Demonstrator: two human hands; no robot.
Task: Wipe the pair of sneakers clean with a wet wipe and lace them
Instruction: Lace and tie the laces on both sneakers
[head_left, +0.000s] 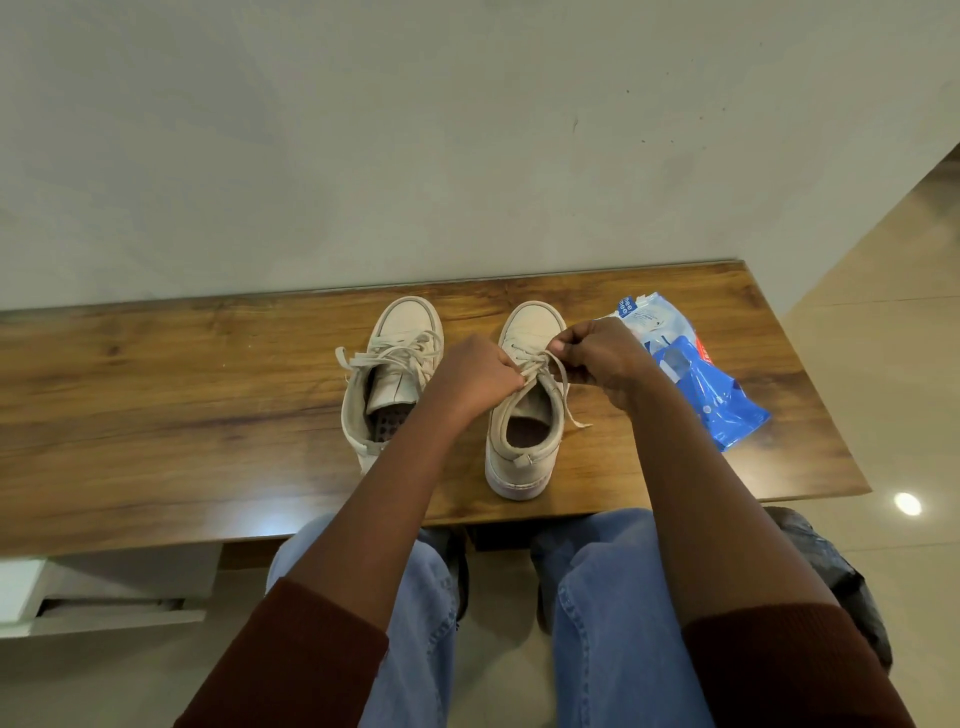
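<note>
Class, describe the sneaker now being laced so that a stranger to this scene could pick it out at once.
Find the wooden table against the pale wall; two pale sneakers stand on it, toes to the wall. Take the sneaker nearer the blue pack of wipes. The left hand and right hand pinch its laces, while the other sneaker has its laces lying free.

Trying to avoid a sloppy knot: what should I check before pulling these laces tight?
1. Left hand grips one lace strand: ok.
2. Right hand pinches the other strand: ok.
3. Sneaker being laced sits flat on the table: ok.
4. All its eyelets threaded: cannot tell, hands cover them.
5. Other sneaker tied: not ok, laces loose.
6. Wipes pack clear of the laces: ok.
</note>
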